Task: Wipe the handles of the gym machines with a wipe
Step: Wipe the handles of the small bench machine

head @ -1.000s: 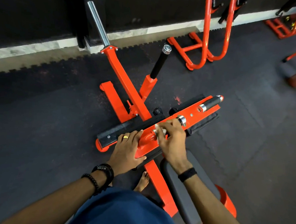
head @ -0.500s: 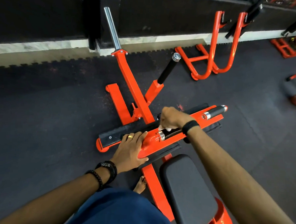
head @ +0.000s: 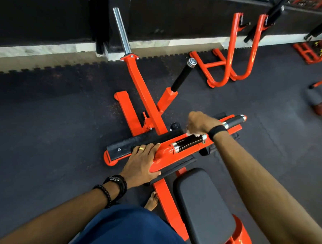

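Right hand (head: 200, 123): wrist bent, grip curled round a white wipe (head: 193, 134) pressed on the far end of the black handle (head: 188, 143). Left hand (head: 142, 162): fingers straight, flat on the orange bar (head: 165, 162) beside the handle's near end.

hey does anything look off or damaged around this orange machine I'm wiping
Nothing looks broken or spilled. Only small oddities: reddish scuff marks on the black floor mat beside the machine's base, and a bare foot next to the orange frame.
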Demonstrator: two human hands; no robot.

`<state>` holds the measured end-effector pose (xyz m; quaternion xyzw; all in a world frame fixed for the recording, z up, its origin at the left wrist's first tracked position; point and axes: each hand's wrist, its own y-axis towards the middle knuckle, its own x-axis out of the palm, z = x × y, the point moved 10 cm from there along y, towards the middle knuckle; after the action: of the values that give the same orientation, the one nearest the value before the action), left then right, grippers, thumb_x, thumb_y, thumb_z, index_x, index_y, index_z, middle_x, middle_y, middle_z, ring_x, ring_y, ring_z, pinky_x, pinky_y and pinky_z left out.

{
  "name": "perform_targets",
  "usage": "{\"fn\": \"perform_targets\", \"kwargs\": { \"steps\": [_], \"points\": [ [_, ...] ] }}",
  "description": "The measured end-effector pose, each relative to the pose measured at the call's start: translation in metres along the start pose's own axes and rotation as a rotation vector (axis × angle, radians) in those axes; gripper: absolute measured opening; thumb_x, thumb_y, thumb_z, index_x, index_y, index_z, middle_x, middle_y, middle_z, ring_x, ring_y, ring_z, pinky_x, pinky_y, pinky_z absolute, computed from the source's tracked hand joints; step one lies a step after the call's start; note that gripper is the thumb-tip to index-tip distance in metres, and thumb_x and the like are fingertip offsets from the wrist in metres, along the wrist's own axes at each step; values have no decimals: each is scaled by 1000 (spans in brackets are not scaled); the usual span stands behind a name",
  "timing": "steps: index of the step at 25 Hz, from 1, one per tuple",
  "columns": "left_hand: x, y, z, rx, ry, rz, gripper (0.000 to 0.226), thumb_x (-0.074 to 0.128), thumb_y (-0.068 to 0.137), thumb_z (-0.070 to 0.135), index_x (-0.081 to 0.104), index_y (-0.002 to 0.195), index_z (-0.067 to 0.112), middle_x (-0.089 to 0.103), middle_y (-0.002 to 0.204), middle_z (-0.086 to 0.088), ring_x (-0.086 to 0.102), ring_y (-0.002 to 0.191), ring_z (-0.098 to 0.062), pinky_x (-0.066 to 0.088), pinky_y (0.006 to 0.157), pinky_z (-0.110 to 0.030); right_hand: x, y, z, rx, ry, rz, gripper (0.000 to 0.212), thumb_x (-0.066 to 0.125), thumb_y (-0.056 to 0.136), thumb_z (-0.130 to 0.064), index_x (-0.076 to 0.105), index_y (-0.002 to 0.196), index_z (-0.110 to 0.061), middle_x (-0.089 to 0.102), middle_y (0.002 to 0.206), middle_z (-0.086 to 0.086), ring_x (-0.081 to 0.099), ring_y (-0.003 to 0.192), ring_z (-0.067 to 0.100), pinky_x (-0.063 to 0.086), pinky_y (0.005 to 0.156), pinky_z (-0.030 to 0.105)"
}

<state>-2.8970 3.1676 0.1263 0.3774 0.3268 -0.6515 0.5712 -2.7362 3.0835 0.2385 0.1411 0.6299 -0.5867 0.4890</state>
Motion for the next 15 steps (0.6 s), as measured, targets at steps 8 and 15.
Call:
{"fn": "perform_targets", "kwargs": {
  "steps": [8,15],
  "points": [
    [3,0,0,-14,54,16,103,64,73,65,23,153,16,46,138,0,49,121,-23,38,108,-42,62,-114,-13,2,942,922,4,66,92,-10,67,93,-13,57,92,0,55,81,5,39,72,10],
    [5,1,-3,-6,49,-22,107,68,72,65,23,154,15,45,139,2,48,123,-21,40,107,-41,134,-94,67,835,1632,1091,10,66,90,-5,67,85,-14,52,65,-9,48,65,10,43,69,27]
  ]
}}
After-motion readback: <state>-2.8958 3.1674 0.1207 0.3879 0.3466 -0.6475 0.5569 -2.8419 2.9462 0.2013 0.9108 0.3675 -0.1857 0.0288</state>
